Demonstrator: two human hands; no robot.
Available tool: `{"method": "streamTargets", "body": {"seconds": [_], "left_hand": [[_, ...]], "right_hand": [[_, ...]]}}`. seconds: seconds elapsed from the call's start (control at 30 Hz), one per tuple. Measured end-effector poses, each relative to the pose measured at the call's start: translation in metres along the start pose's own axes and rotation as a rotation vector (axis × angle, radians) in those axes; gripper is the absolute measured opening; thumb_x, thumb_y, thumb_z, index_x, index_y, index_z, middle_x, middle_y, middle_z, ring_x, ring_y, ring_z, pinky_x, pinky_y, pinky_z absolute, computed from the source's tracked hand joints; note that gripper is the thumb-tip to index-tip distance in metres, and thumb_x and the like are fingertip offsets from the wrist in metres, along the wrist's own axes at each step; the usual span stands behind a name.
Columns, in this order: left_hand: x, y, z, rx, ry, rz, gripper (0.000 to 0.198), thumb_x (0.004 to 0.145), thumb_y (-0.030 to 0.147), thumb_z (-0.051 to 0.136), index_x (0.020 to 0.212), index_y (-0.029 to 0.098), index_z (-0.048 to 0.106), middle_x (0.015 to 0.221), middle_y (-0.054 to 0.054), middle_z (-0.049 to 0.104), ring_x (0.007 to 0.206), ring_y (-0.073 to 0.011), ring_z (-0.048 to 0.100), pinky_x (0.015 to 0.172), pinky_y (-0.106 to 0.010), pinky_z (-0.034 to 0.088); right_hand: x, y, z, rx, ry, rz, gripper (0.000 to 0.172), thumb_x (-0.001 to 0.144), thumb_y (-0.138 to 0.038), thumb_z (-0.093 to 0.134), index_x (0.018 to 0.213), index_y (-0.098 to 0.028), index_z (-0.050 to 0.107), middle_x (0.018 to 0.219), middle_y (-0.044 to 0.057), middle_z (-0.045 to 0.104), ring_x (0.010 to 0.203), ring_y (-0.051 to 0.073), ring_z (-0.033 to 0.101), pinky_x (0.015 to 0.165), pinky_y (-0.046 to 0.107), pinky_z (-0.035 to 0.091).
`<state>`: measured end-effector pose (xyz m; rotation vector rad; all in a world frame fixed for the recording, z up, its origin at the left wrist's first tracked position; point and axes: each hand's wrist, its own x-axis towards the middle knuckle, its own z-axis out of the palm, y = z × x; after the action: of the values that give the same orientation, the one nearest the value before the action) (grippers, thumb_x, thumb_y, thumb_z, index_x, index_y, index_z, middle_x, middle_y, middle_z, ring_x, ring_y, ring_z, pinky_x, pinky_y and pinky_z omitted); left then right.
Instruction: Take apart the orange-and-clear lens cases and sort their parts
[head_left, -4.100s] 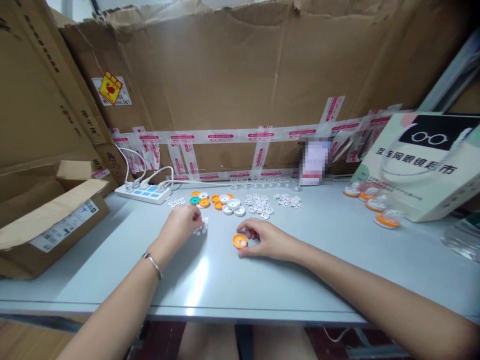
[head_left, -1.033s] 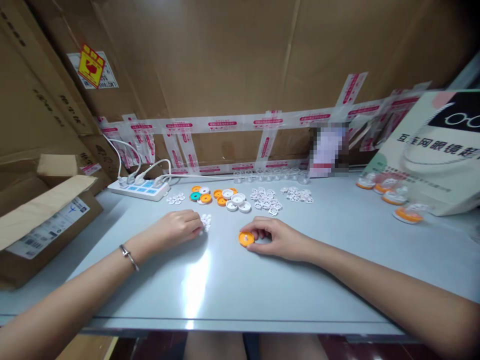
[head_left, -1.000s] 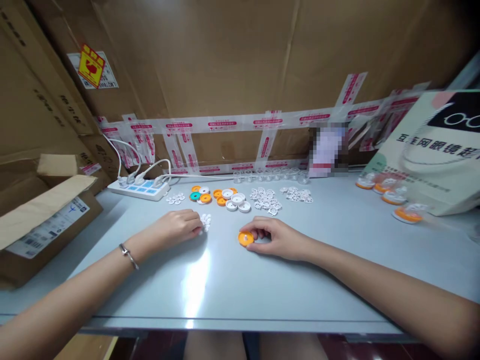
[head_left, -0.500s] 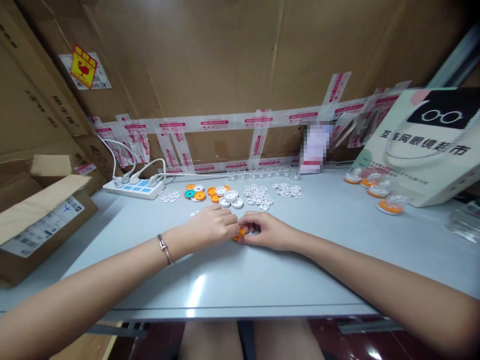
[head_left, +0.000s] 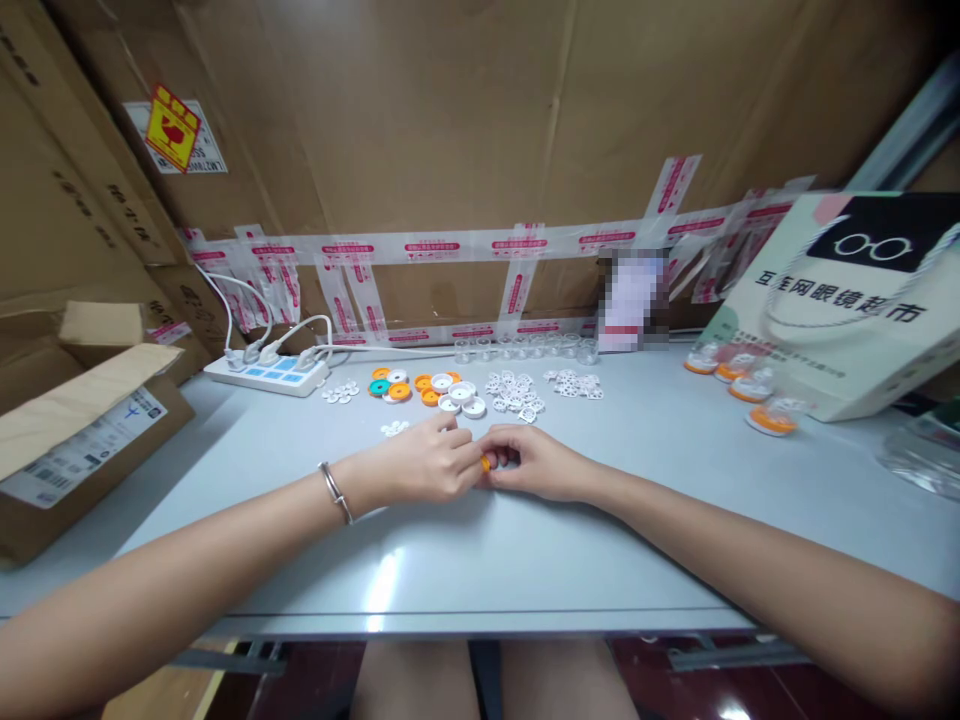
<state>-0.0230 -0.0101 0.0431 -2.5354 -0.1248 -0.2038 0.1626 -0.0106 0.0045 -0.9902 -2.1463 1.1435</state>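
A small orange round plastic part [head_left: 486, 464] is pinched between my two hands above the table, mostly covered by fingers. My right hand [head_left: 536, 462] curls round its right side with thumb and fingers. From the left, my left hand [head_left: 442, 462] has its closed fingertips on the same part. Just beyond my hands lie orange and white round caps [head_left: 465, 395], with another group of caps [head_left: 390, 387], one of them green, to the left. White openwork pieces [head_left: 514, 393] form a pile behind my right hand. Tiny white parts [head_left: 394, 428] rest near my left wrist.
Clear cups [head_left: 525, 348] line the table's back. More white openwork pieces [head_left: 576, 383] and small white parts [head_left: 342, 392] lie about. At right are domed orange-based pieces [head_left: 772, 418] and a paper bag [head_left: 847, 300]; at left, a power strip [head_left: 266, 374] and an open carton [head_left: 90, 440].
My left hand has shifted slightly right and nearer to me, hiding more of the orange part. More of the tiny white parts beside it now shows. My right hand has barely moved.
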Motion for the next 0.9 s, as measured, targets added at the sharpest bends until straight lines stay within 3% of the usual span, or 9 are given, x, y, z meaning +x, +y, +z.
{"method": "streamTargets", "body": {"seconds": [0.5, 0.73, 0.9], "left_hand": [[0.0, -0.004, -0.004, -0.047, -0.057, 0.034, 0.023, 0.088, 0.008, 0.036, 0.076, 0.013, 0.055, 0.067, -0.004, 0.057, 0.061, -0.0135, 0.048, 0.061, -0.029, 0.035], [-0.004, 0.001, 0.018, -0.328, 0.045, -0.304, 0.02, 0.087, 0.021, 0.043, 0.073, 0.015, 0.057, 0.067, -0.002, 0.059, 0.065, -0.0123, 0.052, 0.064, -0.025, 0.036], [-0.024, -0.019, 0.0, -0.461, 0.017, -0.505, 0.013, 0.079, 0.016, 0.047, 0.071, 0.015, 0.057, 0.068, -0.002, 0.06, 0.064, -0.0118, 0.053, 0.061, -0.022, 0.037]], "right_hand": [[-0.001, 0.004, 0.002, -0.035, 0.021, -0.014, 0.017, 0.067, -0.027, 0.063, 0.077, -0.013, 0.061, 0.063, -0.003, 0.045, 0.059, 0.008, 0.041, 0.054, 0.02, 0.036], [-0.003, 0.001, 0.001, -0.029, 0.011, 0.018, 0.021, 0.067, -0.027, 0.063, 0.083, -0.014, 0.063, 0.067, -0.002, 0.047, 0.063, 0.01, 0.043, 0.058, 0.022, 0.036], [-0.003, -0.002, 0.0, -0.029, 0.013, 0.04, 0.026, 0.066, -0.026, 0.064, 0.09, -0.016, 0.063, 0.073, 0.0, 0.052, 0.068, 0.011, 0.046, 0.063, 0.023, 0.038]]}}
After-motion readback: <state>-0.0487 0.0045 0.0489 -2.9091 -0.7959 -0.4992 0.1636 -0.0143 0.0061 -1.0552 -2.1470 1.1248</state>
